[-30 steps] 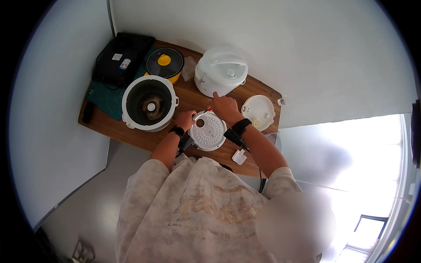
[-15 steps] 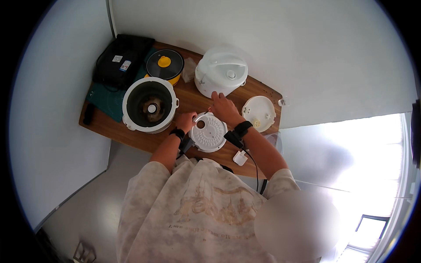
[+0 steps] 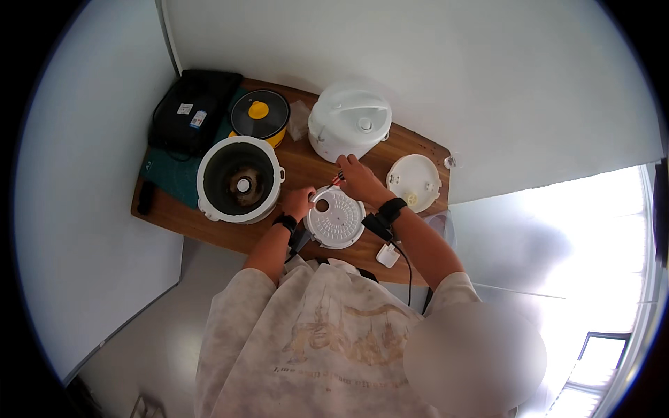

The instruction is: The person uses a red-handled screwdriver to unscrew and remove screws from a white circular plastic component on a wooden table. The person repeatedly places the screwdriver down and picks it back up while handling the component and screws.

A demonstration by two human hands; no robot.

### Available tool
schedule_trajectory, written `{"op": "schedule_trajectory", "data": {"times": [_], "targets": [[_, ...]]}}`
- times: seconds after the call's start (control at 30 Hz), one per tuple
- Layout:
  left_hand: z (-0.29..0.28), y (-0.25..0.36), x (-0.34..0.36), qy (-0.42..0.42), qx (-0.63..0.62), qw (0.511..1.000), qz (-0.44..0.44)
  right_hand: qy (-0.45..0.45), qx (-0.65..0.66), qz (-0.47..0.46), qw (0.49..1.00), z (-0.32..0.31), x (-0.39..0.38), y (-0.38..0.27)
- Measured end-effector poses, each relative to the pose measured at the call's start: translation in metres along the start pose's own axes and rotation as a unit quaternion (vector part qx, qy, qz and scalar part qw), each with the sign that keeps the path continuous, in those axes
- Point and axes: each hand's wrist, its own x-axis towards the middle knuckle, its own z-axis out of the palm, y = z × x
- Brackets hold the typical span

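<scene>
A round white plastic disc lies on the table in front of me, with rings of slots and a larger hole near its upper left. My left hand is closed on the disc's left edge. In the fingers of my right hand is a slim red-and-black tool, apparently a screwdriver. Its thin tip points down at the disc's far rim; whether it touches cannot be made out. Just right of the disc sits a small white plastic piece.
On the wooden table stand an open white rice cooker body, a yellow pot with glass lid and a white domed appliance. A black bag lies on a green mat. To the right are a round white cover and a small clear cup.
The red-and-black tool shows more clearly between my right fingers, which have tilted slightly. My left hand stays at the disc's edge. The whole view has shifted a little.
</scene>
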Motion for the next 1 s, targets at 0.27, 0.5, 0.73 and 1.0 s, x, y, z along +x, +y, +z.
{"op": "schedule_trajectory", "data": {"times": [0.27, 0.5, 0.73, 1.0], "targets": [[0.0, 0.004, -0.004, -0.001, 0.036, 0.999, -0.007, -0.019, 0.009, 0.042, 0.999, 0.004, 0.003, 0.007], [-0.003, 0.004, -0.004, -0.001, 0.042, 0.999, 0.0, 0.013, 0.064, 0.015, 0.998, 0.001, -0.002, 0.003], [-0.005, 0.011, -0.004, -0.011, 0.051, 0.999, -0.014, -0.016, -0.039, 0.018, 0.999, 0.009, 0.0, 0.008], [-0.008, 0.013, -0.002, -0.004, 0.061, 0.998, 0.003, 0.011, 0.053, -0.011, 0.998, 0.006, 0.001, 0.011]]}}
